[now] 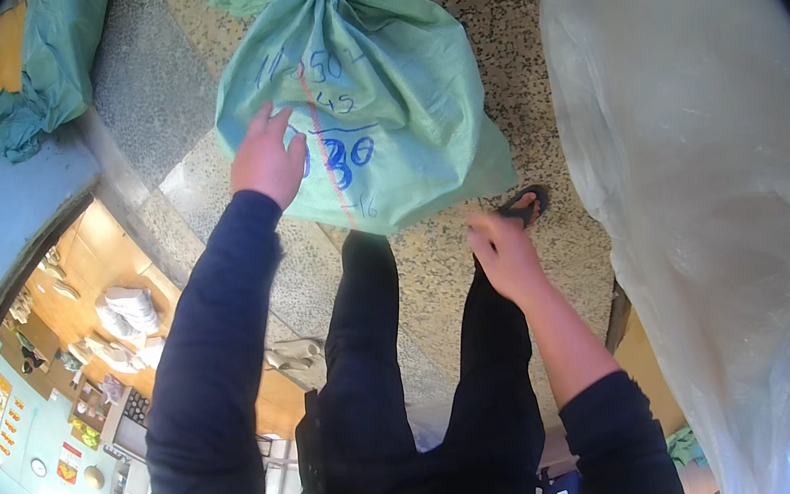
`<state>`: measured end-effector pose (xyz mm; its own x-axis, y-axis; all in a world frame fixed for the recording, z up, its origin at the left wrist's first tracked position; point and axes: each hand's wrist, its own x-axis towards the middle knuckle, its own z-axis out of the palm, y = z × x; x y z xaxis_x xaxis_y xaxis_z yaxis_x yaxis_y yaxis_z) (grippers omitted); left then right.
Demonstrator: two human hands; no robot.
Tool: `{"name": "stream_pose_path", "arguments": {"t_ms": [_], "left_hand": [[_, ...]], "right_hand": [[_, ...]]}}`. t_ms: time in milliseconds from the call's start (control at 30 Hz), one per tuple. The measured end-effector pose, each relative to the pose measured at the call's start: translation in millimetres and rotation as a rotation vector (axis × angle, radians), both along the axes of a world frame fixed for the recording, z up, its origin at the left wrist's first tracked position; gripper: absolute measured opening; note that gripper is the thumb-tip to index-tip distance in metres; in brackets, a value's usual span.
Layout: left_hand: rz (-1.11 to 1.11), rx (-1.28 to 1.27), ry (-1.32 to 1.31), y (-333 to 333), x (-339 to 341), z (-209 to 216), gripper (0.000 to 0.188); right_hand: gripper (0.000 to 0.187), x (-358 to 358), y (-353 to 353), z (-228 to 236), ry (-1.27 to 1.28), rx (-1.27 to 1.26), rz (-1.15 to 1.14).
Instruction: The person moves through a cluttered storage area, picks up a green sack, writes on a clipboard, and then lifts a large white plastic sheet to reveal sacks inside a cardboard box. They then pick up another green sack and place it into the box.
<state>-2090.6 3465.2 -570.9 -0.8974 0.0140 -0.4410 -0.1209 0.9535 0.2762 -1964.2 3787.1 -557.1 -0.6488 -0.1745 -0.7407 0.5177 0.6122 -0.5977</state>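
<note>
A full green woven sack [394, 95], tied at its neck and marked with blue handwriting and a reddish line, stands on the floor in front of my legs. My left hand [268, 159] is over its left side with the fingers apart; whether they touch the cloth I cannot tell. Below the sack's lower right corner is my right hand [507, 253], fingers curled in. Its palm is hidden, and anything held there does not show.
A large translucent plastic-wrapped bulk [695, 154] rises along the right. Another green sack [57, 67] lies at the upper left. My sandalled foot [529, 205] is beside the sack on speckled floor [534, 86]. Through an opening at left are shelves and pale shoes [129, 313].
</note>
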Motion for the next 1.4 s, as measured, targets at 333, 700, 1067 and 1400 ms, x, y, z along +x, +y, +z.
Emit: {"name": "stream_pose_path", "arguments": {"t_ms": [333, 700, 1067, 1400], "left_hand": [[0.275, 0.252, -0.68, 36.5, 258.4, 180.8, 0.039], [1.061, 0.231, -0.442, 187.5, 468.7, 307.5, 0.06], [1.226, 0.315, 0.286, 261.1, 603.2, 328.1, 0.024], [1.289, 0.154, -0.694, 257.7, 731.1, 276.5, 0.025]], "right_hand": [[0.056, 187.7, 130.8, 169.5, -0.409, 0.279, 0.028], [0.04, 136.3, 278.1, 265.5, -0.663, 0.13, 0.238], [0.026, 131.6, 233.9, 248.3, 0.238, 0.082, 0.96], [0.031, 183.9, 136.7, 267.4, 0.217, 0.38, 1.384]]}}
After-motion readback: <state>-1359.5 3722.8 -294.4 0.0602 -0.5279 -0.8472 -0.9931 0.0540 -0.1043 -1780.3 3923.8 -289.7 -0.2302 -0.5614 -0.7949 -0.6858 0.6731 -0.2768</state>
